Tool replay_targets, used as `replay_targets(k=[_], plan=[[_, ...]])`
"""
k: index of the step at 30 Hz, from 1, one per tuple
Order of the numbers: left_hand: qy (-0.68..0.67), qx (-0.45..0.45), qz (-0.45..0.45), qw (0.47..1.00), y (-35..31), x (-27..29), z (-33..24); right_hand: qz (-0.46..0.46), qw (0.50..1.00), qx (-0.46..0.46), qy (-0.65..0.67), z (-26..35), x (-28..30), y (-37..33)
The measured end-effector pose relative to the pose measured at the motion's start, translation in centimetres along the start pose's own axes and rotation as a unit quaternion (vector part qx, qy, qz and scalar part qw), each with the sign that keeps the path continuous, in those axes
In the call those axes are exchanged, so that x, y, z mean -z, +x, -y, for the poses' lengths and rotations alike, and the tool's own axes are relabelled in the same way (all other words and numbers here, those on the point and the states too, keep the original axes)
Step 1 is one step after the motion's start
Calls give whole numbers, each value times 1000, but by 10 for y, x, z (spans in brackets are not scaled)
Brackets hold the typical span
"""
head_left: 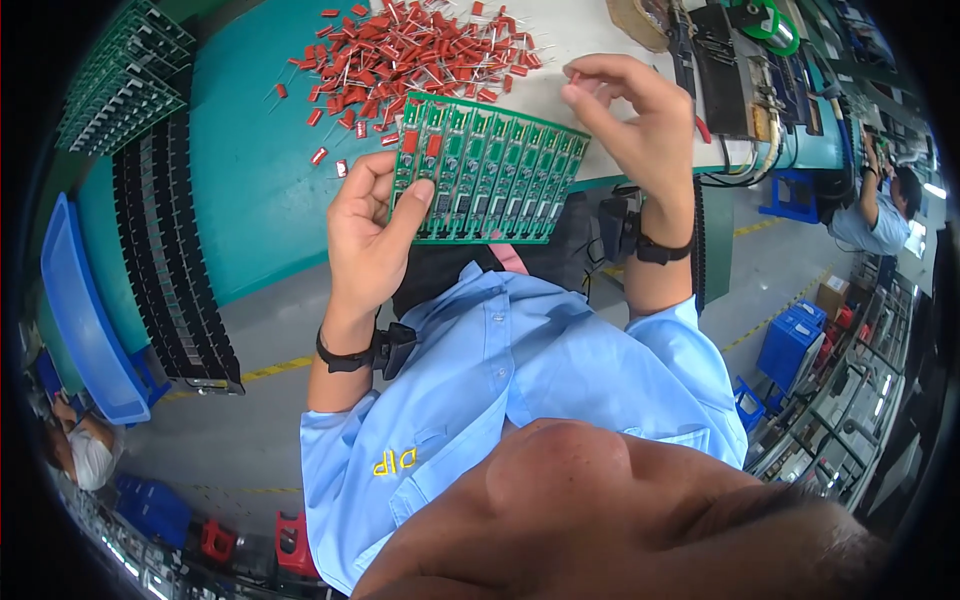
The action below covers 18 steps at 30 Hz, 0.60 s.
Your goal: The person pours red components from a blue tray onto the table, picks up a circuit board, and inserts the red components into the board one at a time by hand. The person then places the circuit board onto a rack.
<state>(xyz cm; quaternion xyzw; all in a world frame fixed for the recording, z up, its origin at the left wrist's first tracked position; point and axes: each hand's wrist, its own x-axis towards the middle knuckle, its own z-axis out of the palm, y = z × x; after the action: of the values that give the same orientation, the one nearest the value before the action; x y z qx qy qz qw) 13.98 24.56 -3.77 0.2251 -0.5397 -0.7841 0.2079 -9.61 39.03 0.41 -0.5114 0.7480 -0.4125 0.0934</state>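
Teal table [240, 190]: left hand [368, 232] grips circuit board [498, 172]; right hand [645, 125] pinches red component [575, 79].

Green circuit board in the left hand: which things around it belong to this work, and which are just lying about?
Seem to belong:
green circuit board, held in the left hand
two red components on that board
loose red components heaped beyond it

Seem to be just lying about:
blue plastic tray
black rack
green spool

Circuit boards [490, 172], piled red components [425, 52] and yellow floor lines [278, 369] show an electronics workshop.
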Motion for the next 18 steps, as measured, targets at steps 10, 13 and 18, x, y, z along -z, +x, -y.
replay_targets(k=[10, 13, 18], plan=[[-33, -26, -8, 999, 0, -4, 1, -47, 987, 151, 19, 48, -46, -6], [-32, -26, -4, 999, 0, -1, 3, -51, 983, 177, 12, 43, -53, -2], [-27, -25, 10, 999, 0, 2, 5, -43, 982, 185, 4, 42, -55, -1]])
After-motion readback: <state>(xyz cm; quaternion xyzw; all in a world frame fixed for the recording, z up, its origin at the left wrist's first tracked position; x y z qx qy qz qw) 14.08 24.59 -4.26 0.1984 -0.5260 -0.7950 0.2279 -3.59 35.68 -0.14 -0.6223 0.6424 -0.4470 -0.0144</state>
